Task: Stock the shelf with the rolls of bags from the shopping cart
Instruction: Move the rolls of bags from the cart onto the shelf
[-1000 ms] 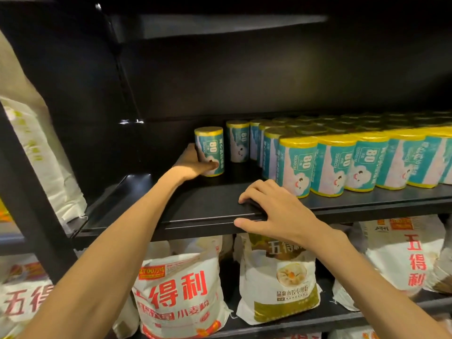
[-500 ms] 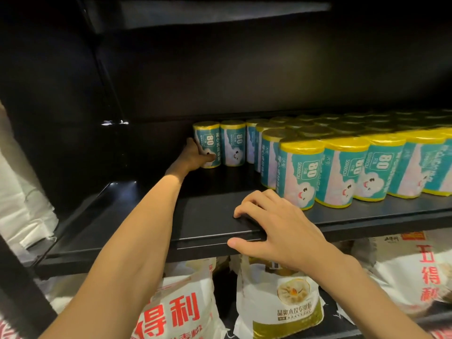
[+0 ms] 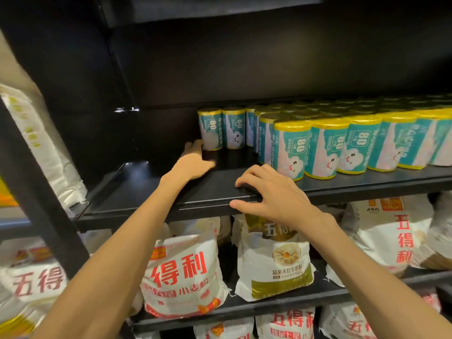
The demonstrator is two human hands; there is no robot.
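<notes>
Several teal-and-white rolls of bags with yellow tops stand in rows on the black shelf [image 3: 146,192], filling its right side. The leftmost roll [image 3: 210,129] stands upright at the back, next to another roll [image 3: 233,128]. My left hand [image 3: 195,160] lies low on the shelf just in front of that leftmost roll, fingertips touching its lower left side, thumb off it. My right hand [image 3: 271,194] rests on the shelf's front edge with fingers spread, holding nothing. The front-left roll [image 3: 291,150] stands just behind it. The shopping cart is out of view.
The shelf's left part is bare dark metal up to a black upright post [image 3: 36,182]. Flour bags [image 3: 181,277] fill the shelf below, and more white bags [image 3: 44,148] sit in the bay to the left. Another shelf board hangs overhead.
My left hand pushed the leftmost roll back beside its neighbour, then loosened its grip and drew back a little. My right hand stayed on the shelf edge.
</notes>
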